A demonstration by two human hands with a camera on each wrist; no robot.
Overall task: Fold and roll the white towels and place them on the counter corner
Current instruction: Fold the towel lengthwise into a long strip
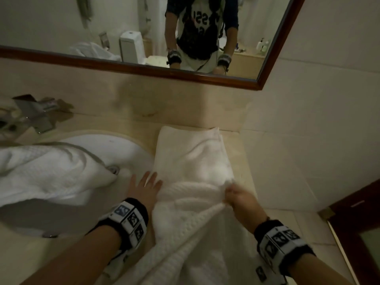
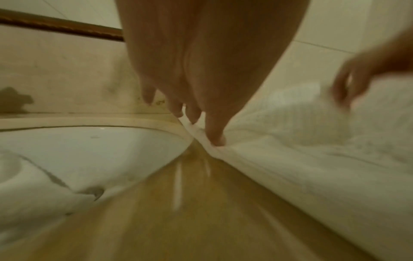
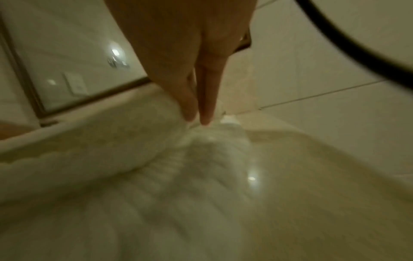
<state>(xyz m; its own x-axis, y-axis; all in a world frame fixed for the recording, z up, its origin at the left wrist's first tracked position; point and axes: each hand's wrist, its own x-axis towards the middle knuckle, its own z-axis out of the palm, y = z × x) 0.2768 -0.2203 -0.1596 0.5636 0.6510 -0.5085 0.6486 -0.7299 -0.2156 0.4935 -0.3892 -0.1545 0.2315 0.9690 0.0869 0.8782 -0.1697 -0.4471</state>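
The right hand pinches a bunched fold of the white waffle-weave towel, thumb and fingers closed narrow on the cloth; in the right wrist view two fingertips press together into the gathered ridge. From that pinch the towel trails back towards the person in ribbed, rumpled folds and spreads forward as a flat, folded rectangle on the glossy beige stone counter, its far edge nearly reaching the backsplash in the counter's corner. Left of the pinch, the left hand lies flat with fingers spread and straight, holding nothing; its fingertips touch the towel's left hem. Further left of that hand is the round white sink, set into the counter, with a second white towel of the same dimpled weave heaped loosely inside and reaching the drain. Beyond the sink sits a chrome faucet. Farthest off, a dark wood-framed mirror hangs on pale tiled walls.
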